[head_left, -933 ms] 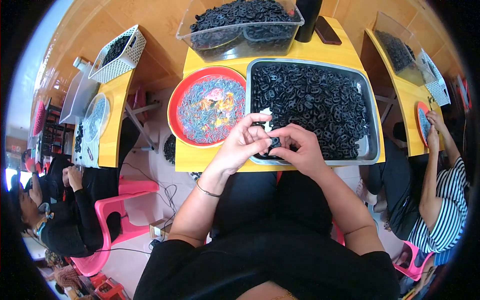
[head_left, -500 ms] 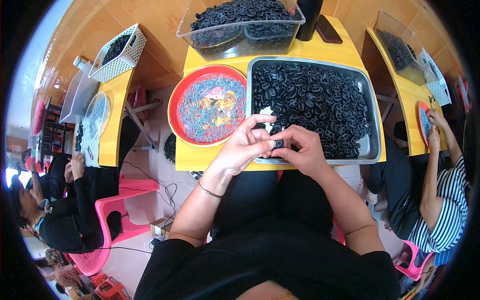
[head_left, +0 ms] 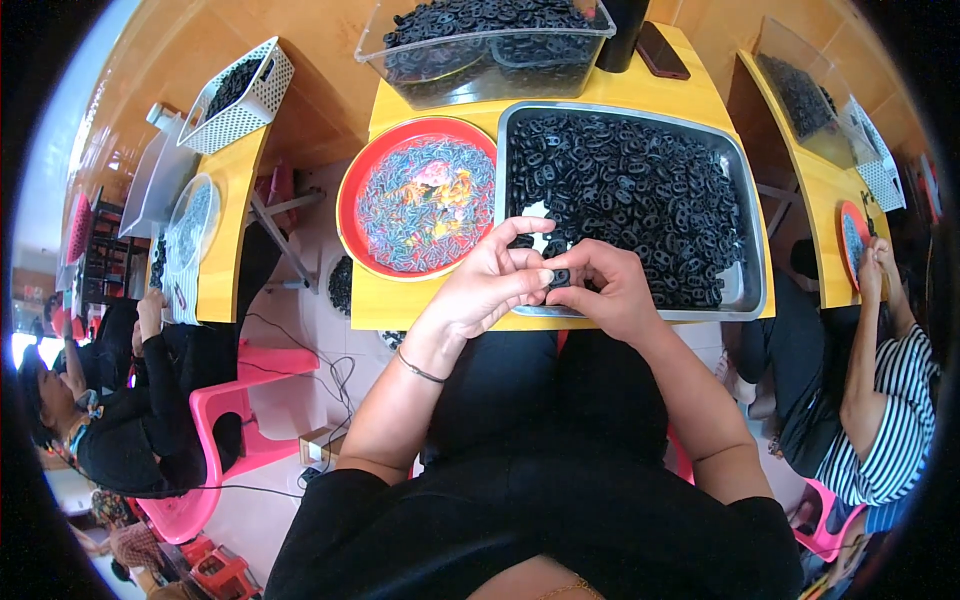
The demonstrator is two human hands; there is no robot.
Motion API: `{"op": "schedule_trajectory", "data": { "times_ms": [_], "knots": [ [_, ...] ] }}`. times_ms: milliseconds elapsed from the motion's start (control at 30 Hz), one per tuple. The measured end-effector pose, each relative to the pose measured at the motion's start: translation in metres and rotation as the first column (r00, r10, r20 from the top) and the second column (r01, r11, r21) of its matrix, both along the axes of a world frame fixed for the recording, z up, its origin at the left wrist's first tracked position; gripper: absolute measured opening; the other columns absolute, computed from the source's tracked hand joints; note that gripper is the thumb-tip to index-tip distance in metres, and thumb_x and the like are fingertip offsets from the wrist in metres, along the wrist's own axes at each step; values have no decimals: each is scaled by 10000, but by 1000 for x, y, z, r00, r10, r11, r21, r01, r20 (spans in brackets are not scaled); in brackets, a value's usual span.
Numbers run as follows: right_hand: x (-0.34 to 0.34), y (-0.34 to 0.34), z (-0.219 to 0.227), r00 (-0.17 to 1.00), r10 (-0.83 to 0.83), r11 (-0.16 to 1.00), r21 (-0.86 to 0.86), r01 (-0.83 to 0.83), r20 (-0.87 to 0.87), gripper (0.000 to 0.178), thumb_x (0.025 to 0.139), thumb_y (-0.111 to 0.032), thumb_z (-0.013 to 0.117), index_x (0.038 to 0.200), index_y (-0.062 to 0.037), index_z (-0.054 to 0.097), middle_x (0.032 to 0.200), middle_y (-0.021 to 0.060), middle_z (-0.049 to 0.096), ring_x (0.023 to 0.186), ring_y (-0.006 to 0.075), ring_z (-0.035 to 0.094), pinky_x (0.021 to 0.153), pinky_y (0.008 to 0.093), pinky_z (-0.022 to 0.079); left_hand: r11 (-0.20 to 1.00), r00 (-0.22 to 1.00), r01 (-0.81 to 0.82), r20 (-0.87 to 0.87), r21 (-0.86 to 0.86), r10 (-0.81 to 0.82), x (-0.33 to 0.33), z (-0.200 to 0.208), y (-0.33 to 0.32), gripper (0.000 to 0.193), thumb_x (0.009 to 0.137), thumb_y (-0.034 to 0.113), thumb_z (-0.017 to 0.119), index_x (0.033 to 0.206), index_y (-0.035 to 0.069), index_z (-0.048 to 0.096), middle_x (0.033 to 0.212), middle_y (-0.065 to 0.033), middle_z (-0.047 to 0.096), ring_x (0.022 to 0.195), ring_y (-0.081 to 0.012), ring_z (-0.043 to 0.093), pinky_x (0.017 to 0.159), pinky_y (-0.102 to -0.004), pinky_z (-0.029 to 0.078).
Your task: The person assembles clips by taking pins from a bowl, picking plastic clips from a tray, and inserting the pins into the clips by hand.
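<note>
Over the near edge of a metal tray (head_left: 755, 290), my two hands meet around a small black plastic piece with holes (head_left: 560, 278). My right hand (head_left: 612, 288) pinches it between thumb and fingers. From the other side my left hand (head_left: 485, 285) closes thumb and fingers on its left edge, the index finger curled above. Whatever else the fingertips hold is too small to see. Many similar black pieces (head_left: 630, 200) fill the tray. Left of it, a red round plate (head_left: 350, 235) with a flower print holds many small thin metallic pieces (head_left: 400, 235), probably springs.
Behind the tray stand a clear bin (head_left: 490, 85) of black parts, a dark cylinder (head_left: 622, 35) and a phone (head_left: 662, 50). Co-workers sit at yellow tables on the left (head_left: 245, 190) and right (head_left: 800, 190). A pink chair (head_left: 205, 440) and cables (head_left: 345, 385) are at lower left.
The view has shifted slightly, so the table sits a little higher. Both hands stay together on the black piece, which shows more of its holed face now.
</note>
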State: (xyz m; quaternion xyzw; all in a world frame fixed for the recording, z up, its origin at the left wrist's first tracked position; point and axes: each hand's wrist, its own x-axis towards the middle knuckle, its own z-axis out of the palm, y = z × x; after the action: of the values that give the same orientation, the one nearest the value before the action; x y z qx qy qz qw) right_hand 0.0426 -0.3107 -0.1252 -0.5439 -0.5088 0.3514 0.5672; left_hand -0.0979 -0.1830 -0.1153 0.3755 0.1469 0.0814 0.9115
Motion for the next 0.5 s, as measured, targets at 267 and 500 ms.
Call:
{"op": "schedule_trajectory", "data": {
  "times_ms": [267, 500],
  "knots": [
    [-1, 1, 0, 999, -34, 998, 51, 34, 0, 230, 742, -19, 698, 954, 8, 613, 834, 29, 532, 662, 55, 529, 583, 193, 425, 999, 999, -21, 41, -27, 22, -1, 3, -2, 525, 808, -16, 615, 1261, 45, 357, 824, -64, 592, 718, -113, 584, 636, -205, 483],
    [0, 1, 3, 1000, -24, 1000, 16, 23, 11, 304, 740, -1, 689, 1031, 6, 601, 824, 17, 514, 677, 51, 533, 584, 185, 419, 999, 998, -45, 52, 1, 45, -1, 3, 1, 514, 812, 6, 624, 1255, 43, 364, 827, -72, 600, 724, -116, 592, 642, -204, 483]
  ]
}}
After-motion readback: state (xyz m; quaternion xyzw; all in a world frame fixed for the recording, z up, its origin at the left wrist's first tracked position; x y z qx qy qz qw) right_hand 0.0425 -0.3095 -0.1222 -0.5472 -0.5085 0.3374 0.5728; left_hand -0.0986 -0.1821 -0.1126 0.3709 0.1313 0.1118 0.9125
